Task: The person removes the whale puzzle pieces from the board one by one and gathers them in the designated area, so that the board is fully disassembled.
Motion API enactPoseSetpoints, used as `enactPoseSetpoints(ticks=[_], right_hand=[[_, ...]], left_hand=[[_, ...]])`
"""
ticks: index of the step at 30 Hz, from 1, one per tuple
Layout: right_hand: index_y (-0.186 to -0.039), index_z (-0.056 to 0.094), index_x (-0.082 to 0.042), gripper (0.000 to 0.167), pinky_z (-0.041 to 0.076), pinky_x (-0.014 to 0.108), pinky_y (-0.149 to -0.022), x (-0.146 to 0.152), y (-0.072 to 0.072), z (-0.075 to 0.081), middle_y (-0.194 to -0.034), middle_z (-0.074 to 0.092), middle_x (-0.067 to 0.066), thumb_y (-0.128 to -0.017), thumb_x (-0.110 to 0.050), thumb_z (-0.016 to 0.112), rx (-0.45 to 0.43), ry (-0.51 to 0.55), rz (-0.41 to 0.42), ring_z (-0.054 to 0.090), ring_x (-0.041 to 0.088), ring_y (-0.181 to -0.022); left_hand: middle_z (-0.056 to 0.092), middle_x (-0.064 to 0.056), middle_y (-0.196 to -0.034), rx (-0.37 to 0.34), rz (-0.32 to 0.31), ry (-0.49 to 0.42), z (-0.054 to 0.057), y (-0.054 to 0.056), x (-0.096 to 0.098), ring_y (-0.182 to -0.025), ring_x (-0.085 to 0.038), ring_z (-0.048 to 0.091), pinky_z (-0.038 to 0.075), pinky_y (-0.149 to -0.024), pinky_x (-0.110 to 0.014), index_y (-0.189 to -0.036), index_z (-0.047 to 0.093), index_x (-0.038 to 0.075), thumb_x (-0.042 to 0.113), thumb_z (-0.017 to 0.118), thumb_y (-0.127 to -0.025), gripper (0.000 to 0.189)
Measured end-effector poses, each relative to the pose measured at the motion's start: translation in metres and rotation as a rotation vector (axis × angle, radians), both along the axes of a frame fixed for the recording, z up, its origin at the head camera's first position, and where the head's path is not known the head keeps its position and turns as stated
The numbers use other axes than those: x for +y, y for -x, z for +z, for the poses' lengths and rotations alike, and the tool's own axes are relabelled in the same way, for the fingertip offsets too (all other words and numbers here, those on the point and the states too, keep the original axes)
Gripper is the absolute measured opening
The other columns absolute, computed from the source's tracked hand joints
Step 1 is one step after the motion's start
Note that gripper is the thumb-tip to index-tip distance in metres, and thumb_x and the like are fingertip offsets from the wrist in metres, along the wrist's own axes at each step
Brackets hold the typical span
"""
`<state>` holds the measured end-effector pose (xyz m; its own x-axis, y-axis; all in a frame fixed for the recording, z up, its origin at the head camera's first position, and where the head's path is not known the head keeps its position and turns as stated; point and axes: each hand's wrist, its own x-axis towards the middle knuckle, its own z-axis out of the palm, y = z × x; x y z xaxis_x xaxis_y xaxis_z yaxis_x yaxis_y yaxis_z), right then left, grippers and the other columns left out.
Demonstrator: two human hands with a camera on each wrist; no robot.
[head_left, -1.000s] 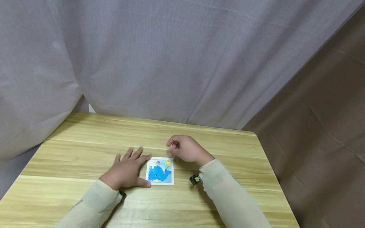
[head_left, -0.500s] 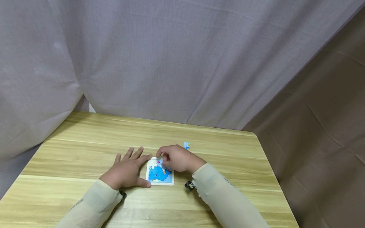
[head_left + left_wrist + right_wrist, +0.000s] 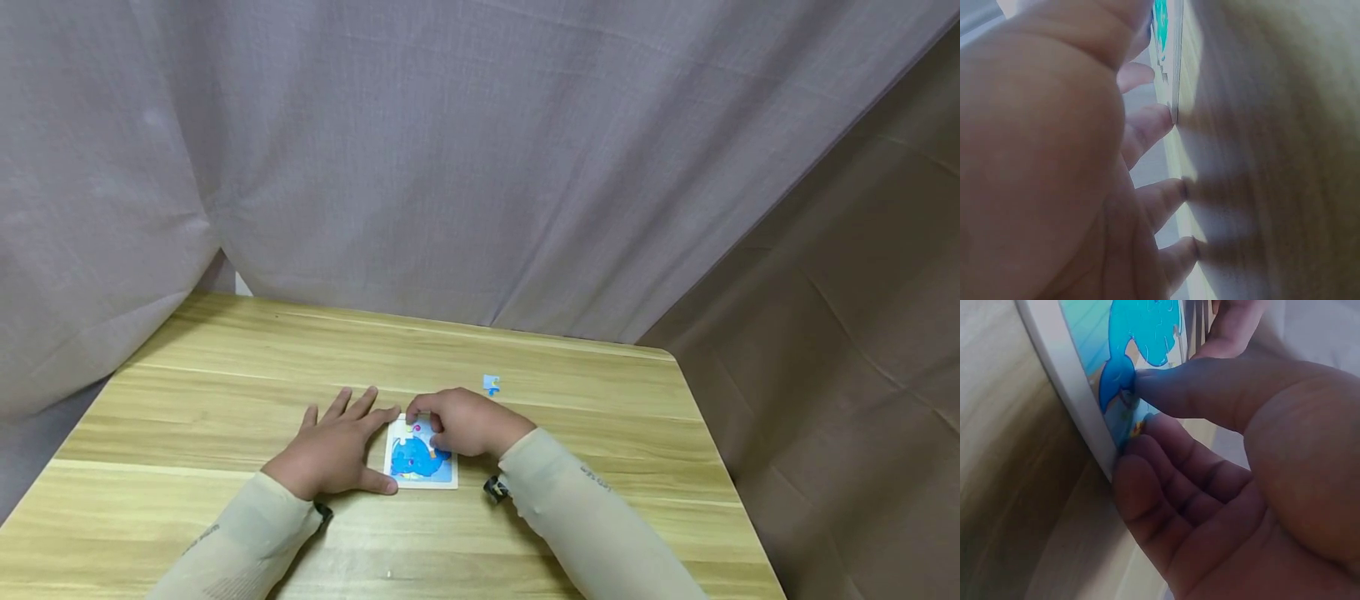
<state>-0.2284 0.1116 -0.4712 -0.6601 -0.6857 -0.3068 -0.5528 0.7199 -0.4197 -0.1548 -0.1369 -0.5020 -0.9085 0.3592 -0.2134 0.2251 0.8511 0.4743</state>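
A small square jigsaw puzzle [image 3: 423, 483] with a blue whale picture and a pale frame lies on the table. A pale gap shows in its upper left part. My left hand [image 3: 330, 454] rests flat at its left side, fingers spread, with thumb and index fingertip touching the frame's left corners. My right hand [image 3: 468, 423] is over the upper right part, bent fingertips and thumb touching the picture. In the right wrist view the thumb [image 3: 1166, 390] lies by the whale's tail [image 3: 1117, 381]. No loose piece is visible between its fingers; the index fingertip is partly hidden.
A loose blue jigsaw piece [image 3: 491, 384] lies on the wooden table [image 3: 600, 400], beyond the right hand. Grey curtains [image 3: 420, 167] hang behind the table, and a brownish cloth [image 3: 847, 333] hangs on the right.
My right hand has moved left and down from beside the puzzle onto its upper right part, uncovering the loose jigsaw piece on the table. The left hand has stayed put.
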Motion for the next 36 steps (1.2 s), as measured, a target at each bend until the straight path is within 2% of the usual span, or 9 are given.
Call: enactPoseSetpoints(ticks=[5, 10, 16, 23, 31, 36], right_hand=[[-0.139, 0.075, -0.028, 0.039, 0.051, 0.029, -0.080, -0.001, 0.001, 0.000, -0.079, 0.058, -0.008, -0.105, -0.008, 0.075, 0.016, -0.038, 0.015, 0.054, 0.008, -0.075], [-0.136, 0.077, -0.027, 0.032, 0.052, 0.029, -0.082, -0.004, 0.001, 0.001, -0.083, 0.061, -0.008, -0.108, -0.011, 0.073, 0.042, -0.065, 0.037, 0.057, 0.009, -0.078], [-0.129, 0.078, -0.026, 0.026, 0.054, 0.029, -0.082, -0.006, 0.001, 0.002, -0.088, 0.065, -0.009, -0.107, -0.013, 0.076, 0.070, -0.090, 0.062, 0.060, 0.010, -0.082], [-0.125, 0.075, -0.024, 0.028, 0.056, 0.028, -0.087, -0.013, 0.003, 0.007, -0.097, 0.072, -0.008, -0.103, -0.007, 0.077, 0.072, -0.107, 0.084, 0.063, 0.011, -0.088], [-0.123, 0.074, -0.026, 0.036, 0.056, 0.029, -0.086, -0.024, 0.000, 0.014, -0.109, 0.074, -0.009, -0.101, 0.002, 0.074, 0.050, -0.179, 0.014, 0.065, 0.013, -0.093], [-0.125, 0.075, -0.027, 0.037, 0.057, 0.030, -0.090, -0.031, -0.008, 0.018, -0.114, 0.075, -0.006, -0.106, 0.003, 0.068, 0.064, -0.233, -0.039, 0.065, 0.013, -0.096]], left_hand=[[0.022, -0.015, -0.188, -0.005, -0.002, -0.005, 0.002, 0.000, 0.001, -0.173, -0.056, 0.014, 0.009, -0.125, -0.093, -0.173, 0.046, 0.034, 0.077, 0.091, -0.076, 0.115], [0.022, -0.014, -0.189, -0.007, -0.001, -0.001, 0.003, -0.001, 0.002, -0.173, -0.056, 0.013, 0.009, -0.125, -0.093, -0.173, 0.046, 0.034, 0.077, 0.091, -0.077, 0.115], [0.023, -0.015, -0.189, -0.006, -0.002, 0.000, 0.003, -0.001, 0.002, -0.173, -0.056, 0.014, 0.009, -0.125, -0.093, -0.173, 0.046, 0.034, 0.078, 0.091, -0.076, 0.116], [0.022, -0.014, -0.189, 0.004, -0.001, 0.007, 0.002, 0.000, 0.001, -0.173, -0.057, 0.014, 0.010, -0.125, -0.093, -0.174, 0.045, 0.033, 0.078, 0.091, -0.076, 0.117], [0.024, -0.016, -0.188, 0.015, -0.006, 0.015, 0.001, 0.000, 0.001, -0.171, -0.059, 0.016, 0.012, -0.124, -0.094, -0.173, 0.047, 0.031, 0.079, 0.091, -0.075, 0.117], [0.024, -0.015, -0.188, 0.012, -0.007, 0.015, -0.001, 0.000, 0.001, -0.172, -0.058, 0.016, 0.012, -0.124, -0.093, -0.174, 0.045, 0.034, 0.079, 0.091, -0.075, 0.117]])
